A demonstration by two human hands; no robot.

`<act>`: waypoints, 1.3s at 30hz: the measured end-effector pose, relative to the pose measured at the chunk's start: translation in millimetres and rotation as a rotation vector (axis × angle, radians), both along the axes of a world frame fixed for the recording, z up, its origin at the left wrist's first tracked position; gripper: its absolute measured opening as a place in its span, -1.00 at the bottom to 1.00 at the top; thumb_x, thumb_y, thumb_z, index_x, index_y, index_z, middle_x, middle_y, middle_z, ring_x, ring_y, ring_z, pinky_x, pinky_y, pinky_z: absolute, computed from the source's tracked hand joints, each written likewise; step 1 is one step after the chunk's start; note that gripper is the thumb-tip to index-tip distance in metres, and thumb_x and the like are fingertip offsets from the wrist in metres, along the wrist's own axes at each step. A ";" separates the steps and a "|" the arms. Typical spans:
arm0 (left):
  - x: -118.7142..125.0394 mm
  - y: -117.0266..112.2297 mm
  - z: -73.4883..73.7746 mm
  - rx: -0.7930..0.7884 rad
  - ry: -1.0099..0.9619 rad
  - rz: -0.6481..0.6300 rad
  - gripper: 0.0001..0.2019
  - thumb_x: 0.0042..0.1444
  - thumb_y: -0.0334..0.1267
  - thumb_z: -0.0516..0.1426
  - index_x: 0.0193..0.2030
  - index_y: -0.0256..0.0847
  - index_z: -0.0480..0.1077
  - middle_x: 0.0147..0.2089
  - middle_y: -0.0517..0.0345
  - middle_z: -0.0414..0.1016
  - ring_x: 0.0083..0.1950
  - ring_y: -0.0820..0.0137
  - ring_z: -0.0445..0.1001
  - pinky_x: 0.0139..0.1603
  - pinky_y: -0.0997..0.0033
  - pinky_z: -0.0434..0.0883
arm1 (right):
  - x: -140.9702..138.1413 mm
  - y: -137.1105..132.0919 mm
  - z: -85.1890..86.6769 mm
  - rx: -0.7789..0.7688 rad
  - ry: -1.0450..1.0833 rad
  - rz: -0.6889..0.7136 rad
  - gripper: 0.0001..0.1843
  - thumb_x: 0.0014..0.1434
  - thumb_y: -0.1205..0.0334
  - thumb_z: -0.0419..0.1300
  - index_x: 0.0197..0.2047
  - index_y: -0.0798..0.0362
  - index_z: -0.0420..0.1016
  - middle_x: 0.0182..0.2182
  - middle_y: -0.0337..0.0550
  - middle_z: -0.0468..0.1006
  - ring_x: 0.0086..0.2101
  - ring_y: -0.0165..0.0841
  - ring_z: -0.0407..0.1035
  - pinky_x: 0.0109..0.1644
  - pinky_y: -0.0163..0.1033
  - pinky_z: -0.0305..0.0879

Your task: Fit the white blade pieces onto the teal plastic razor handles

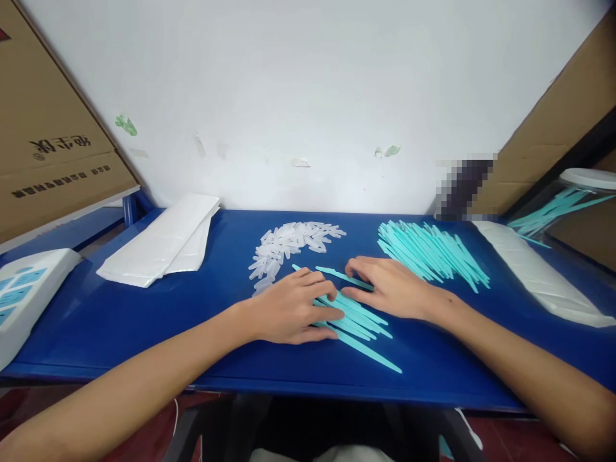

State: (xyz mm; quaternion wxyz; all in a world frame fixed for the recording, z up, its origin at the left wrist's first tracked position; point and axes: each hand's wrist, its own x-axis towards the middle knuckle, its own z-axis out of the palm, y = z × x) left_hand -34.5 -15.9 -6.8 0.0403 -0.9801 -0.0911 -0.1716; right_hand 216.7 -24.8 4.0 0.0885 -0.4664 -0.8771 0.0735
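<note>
Both hands rest on a small bunch of thin turquoise plastic sticks [359,324] near the front of the blue table [144,321]. My left hand [291,307] lies flat over the bunch's left end, fingers stretched out. My right hand [392,287] lies flat on its upper end, fingers stretched and pointing left. A larger pile of the same turquoise sticks [430,253] lies behind my right hand. A heap of small clear plastic caps [286,247] lies behind my left hand.
A stack of white plastic bags [161,240] lies at the back left. A white device with blue panels [24,292] sits at the far left. A white tray [539,273] lies at the right. Cardboard boxes [45,122] lean on both sides, and a white wall rises behind.
</note>
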 end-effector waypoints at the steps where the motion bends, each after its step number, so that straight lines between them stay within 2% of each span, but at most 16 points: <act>1: 3.6 -1.8 -2.0 0.002 0.012 0.014 -0.70 0.37 -0.03 0.07 -0.02 -0.10 0.55 -0.02 -0.03 0.47 -0.04 0.24 0.40 -0.05 0.24 0.30 | 0.9 0.6 -1.0 -0.009 0.000 0.009 -0.63 0.35 -0.15 0.01 -0.19 -0.01 0.35 -0.32 -0.16 0.50 -0.41 -0.32 0.33 -0.37 -0.23 0.08; 7: 17.8 4.1 -10.9 -0.063 -0.009 0.183 -0.68 0.42 -0.13 -0.01 0.04 -0.11 0.54 0.01 -0.08 0.39 0.01 0.17 0.33 -0.01 0.16 0.27 | 12.0 17.5 -10.2 0.009 0.012 -0.043 -0.54 0.36 -0.20 -0.05 0.00 -0.01 0.36 -0.16 -0.05 0.49 -0.21 -0.19 0.39 -0.23 -0.17 0.21; 10: 17.8 9.3 -12.3 -0.130 -0.024 0.233 -0.67 0.41 -0.14 0.00 0.17 -0.10 0.47 0.08 -0.11 0.35 0.06 0.14 0.30 0.04 0.11 0.27 | 19.2 26.2 -13.5 0.029 0.021 -0.070 -0.50 0.36 -0.21 -0.06 0.02 0.02 0.39 -0.15 -0.01 0.49 -0.19 -0.17 0.40 -0.20 -0.14 0.24; 12: 14.0 10.3 -10.9 -0.141 -0.032 0.213 -0.65 0.40 -0.11 0.02 0.22 -0.10 0.42 0.13 -0.13 0.32 0.10 0.11 0.28 0.07 0.08 0.27 | 21.4 27.1 -12.9 0.037 0.042 -0.062 -0.49 0.37 -0.20 -0.07 0.02 0.03 0.41 -0.13 0.01 0.49 -0.17 -0.16 0.40 -0.20 -0.13 0.26; 17: -2.0 4.4 -0.5 -0.083 0.057 0.138 -0.69 0.40 -0.13 0.01 0.11 -0.09 0.50 0.13 -0.13 0.33 0.12 0.07 0.27 0.09 0.03 0.22 | 15.1 15.4 -5.3 0.028 0.093 0.048 -0.49 0.36 -0.19 -0.03 0.14 -0.01 0.38 -0.02 0.03 0.44 -0.06 -0.14 0.35 -0.08 -0.09 0.28; 21: -10.0 2.2 5.1 -0.121 0.081 0.104 -0.71 0.37 -0.20 0.05 0.13 -0.05 0.51 0.13 -0.10 0.34 0.12 0.08 0.28 0.12 0.02 0.23 | 7.4 6.4 -3.5 0.000 0.084 0.132 -0.43 0.33 -0.19 0.03 0.27 -0.07 0.31 0.08 0.06 0.37 -0.03 -0.10 0.32 0.02 0.02 0.27; 25: -13.3 7.9 5.4 -0.193 0.007 0.051 -0.71 0.28 -0.14 0.14 0.08 -0.09 0.54 0.10 -0.09 0.37 0.12 0.08 0.30 0.15 0.03 0.25 | 5.1 4.1 -6.5 -0.018 0.087 0.166 -0.39 0.33 -0.15 0.03 0.37 -0.14 0.20 0.21 0.09 0.29 0.06 -0.04 0.29 0.12 0.16 0.21; 28: -16.0 13.5 5.9 -0.170 -0.049 0.076 -0.67 0.29 -0.10 0.11 0.10 -0.12 0.51 0.10 -0.12 0.39 0.14 0.07 0.30 0.18 -0.02 0.24 | 5.4 4.6 -8.9 -0.012 0.096 0.145 -0.40 0.36 -0.16 -0.04 0.38 -0.17 0.18 0.27 0.08 0.24 0.13 0.00 0.25 0.18 0.22 0.16; 31: -17.8 16.1 7.5 -0.100 -0.025 0.119 -0.64 0.31 -0.05 0.09 0.11 -0.15 0.51 0.12 -0.15 0.38 0.18 0.01 0.27 0.19 -0.07 0.22 | 4.5 5.5 -10.7 -0.001 0.103 0.099 -0.44 0.42 -0.12 -0.16 0.37 -0.16 0.19 0.27 0.07 0.24 0.13 -0.02 0.26 0.17 0.18 0.19; 34: -17.4 15.4 7.8 -0.063 0.042 0.148 -0.60 0.33 0.01 0.06 0.13 -0.16 0.51 0.18 -0.19 0.35 0.21 -0.05 0.25 0.19 -0.11 0.21 | 2.0 5.8 -11.8 0.000 0.090 0.089 -0.45 0.42 -0.11 -0.16 0.38 -0.15 0.18 0.28 0.06 0.24 0.12 -0.04 0.27 0.16 0.15 0.22; 39: -15.1 14.3 4.5 -0.059 0.066 0.180 -0.50 0.33 0.07 0.04 0.27 -0.14 0.40 0.25 -0.22 0.31 0.24 -0.07 0.24 0.20 -0.14 0.19 | -1.7 6.2 -12.4 0.012 0.092 0.081 -0.47 0.44 -0.04 -0.19 0.36 -0.09 0.20 0.24 0.07 0.27 0.09 -0.07 0.28 0.12 0.11 0.24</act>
